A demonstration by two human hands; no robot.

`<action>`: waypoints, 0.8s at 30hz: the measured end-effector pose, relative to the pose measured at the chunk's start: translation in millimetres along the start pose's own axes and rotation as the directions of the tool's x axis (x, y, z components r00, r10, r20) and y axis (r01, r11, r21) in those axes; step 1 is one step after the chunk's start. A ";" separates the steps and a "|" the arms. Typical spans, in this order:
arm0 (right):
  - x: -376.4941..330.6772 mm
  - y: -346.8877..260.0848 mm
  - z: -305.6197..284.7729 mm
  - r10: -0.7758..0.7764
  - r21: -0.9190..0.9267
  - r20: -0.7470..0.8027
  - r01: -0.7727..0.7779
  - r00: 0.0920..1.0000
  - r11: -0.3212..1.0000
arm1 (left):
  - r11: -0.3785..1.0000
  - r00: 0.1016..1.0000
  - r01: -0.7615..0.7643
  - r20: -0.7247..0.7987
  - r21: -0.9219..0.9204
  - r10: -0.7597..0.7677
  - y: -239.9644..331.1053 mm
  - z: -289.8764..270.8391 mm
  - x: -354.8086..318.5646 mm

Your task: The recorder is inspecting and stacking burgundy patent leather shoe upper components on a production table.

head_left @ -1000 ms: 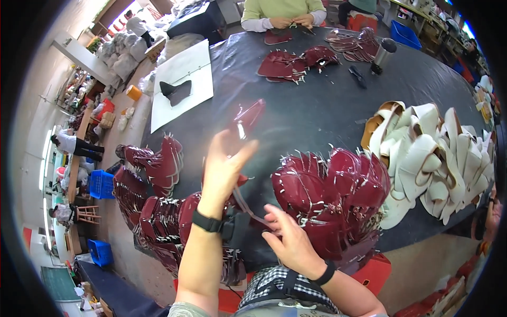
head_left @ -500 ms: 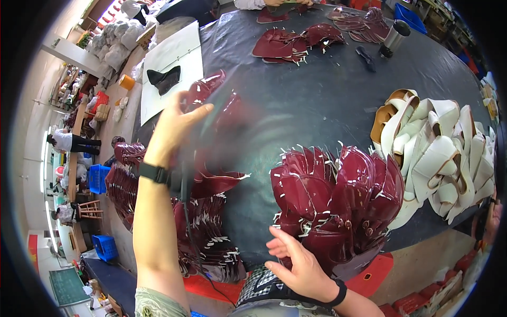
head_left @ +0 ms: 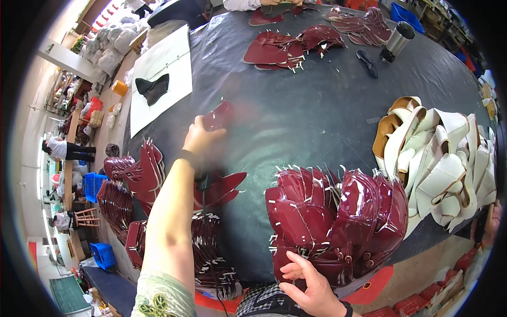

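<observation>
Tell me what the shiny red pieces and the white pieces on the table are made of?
The red pieces look like glossy patent leather or a plastic-coated fake: light glints off their curved faces. The white pieces look like matte leather or synthetic with tan linings, bending softly without shine. The table seems covered in a dark, slightly shiny sheet.

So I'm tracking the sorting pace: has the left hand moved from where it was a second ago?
Yes. The left hand, gripping a maroon piece, has gone out and left, away from the maroon stack, toward the white sheet.

left arm outstretched, grip closed, right grip resting
</observation>
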State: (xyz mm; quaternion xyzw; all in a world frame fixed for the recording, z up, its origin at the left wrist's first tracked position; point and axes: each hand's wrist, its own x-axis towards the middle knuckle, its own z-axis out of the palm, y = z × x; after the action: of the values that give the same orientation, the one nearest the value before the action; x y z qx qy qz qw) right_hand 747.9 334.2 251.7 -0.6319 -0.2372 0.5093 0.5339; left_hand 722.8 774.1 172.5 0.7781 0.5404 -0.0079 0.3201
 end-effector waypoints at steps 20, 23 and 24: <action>6.2 -0.6 -0.3 0.007 -0.014 -0.039 -0.007 0.999 1.000 | 0.959 0.943 -0.108 -0.279 0.262 0.182 -48.6 64.2 26.8; 9.7 13.9 -6.7 0.042 -0.125 0.113 -0.027 0.993 0.992 | 0.949 0.980 -0.012 -0.184 0.314 0.073 -39.2 59.7 27.0; 9.5 16.2 -4.9 0.033 -0.126 0.093 -0.021 0.995 0.992 | 0.939 0.989 0.016 -0.142 0.343 0.035 -35.8 55.2 31.1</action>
State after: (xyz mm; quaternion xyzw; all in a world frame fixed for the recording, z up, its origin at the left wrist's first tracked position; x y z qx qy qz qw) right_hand 751.9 334.9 232.7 -0.6423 -0.2849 0.5301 0.4747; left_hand 723.9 779.7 100.0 0.8230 0.5489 -0.0435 0.1396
